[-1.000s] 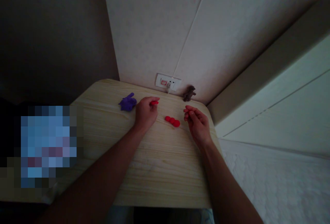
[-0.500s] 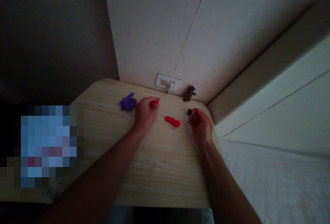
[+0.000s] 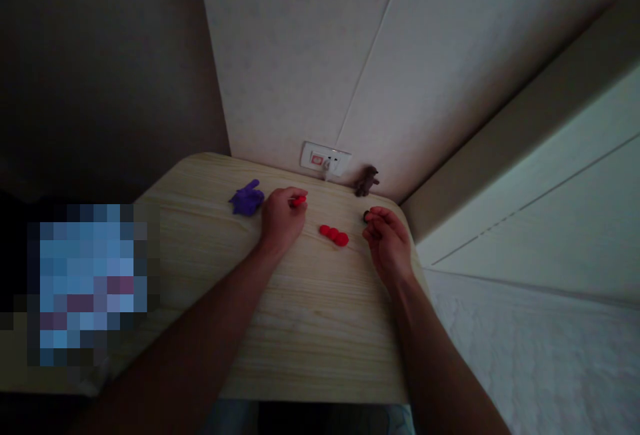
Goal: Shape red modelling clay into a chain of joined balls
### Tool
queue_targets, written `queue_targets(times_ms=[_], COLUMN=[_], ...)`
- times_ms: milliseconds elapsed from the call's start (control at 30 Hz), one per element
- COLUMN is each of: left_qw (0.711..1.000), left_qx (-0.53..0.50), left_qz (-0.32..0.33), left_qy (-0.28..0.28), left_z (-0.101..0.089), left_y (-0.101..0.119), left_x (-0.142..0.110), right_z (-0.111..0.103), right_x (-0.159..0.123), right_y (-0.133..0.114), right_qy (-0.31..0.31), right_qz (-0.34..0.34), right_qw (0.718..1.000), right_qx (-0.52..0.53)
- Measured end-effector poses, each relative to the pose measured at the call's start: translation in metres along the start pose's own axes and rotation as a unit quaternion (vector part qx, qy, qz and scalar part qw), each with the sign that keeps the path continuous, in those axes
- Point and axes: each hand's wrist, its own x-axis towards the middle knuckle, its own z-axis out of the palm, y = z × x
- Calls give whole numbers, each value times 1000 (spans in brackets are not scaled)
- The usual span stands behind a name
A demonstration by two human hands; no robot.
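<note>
My left hand (image 3: 284, 218) is closed in a pinch on a small red piece of modelling clay (image 3: 299, 201), which pokes out between thumb and forefinger. Over the right side of the tabletop, my right hand (image 3: 387, 238) has its fingers bent together around a small dark lump of clay (image 3: 367, 217), mostly hidden by the fingertips. Between the hands, a row of joined red clay balls (image 3: 334, 235) lies on the wood. A purple clay piece (image 3: 247, 199) with a raised arm-like part sits just left of my left hand. Beyond my right hand stands a dark brown clay figure (image 3: 367, 181).
The light wooden table (image 3: 300, 328) has rounded corners and meets the wall at the back. A wall socket (image 3: 325, 158) with a plug is just above its far edge. A blurred-out blue patch (image 3: 87, 268) covers the left side. White quilted bedding (image 3: 540, 361) lies at the right.
My right hand's fingers have shifted and stretched a little forward, covering more of the dark lump. My left hand still pinches the red piece in about the same spot.
</note>
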Motion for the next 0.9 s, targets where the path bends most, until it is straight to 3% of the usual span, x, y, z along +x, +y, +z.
queue_targets(times_ms=[200,333,533,733,900], left_qw=[997,992,988,996,993], left_qx=[57,94,131,65,-44], left_qz=[52,83,77,54,50], left_qy=[1,-6,-27,31,97], left_z=[-2,-2,-1,-3,-3], left_y=[4,5,7,9,20], left_x=[-2,-5,-8,-6,-4], right_z=[2,4,7,10,21], right_x=[-2,-5,-11,-12,-21], right_y=[2,3,1,1,-2], right_qy=[-20,-27,-11,-20,-70], right_qz=[-21,-35,-50,-1,-62], right_qw=[1000,996,995,1000,995], right_qx=[-8,-73,-90,-22,-45])
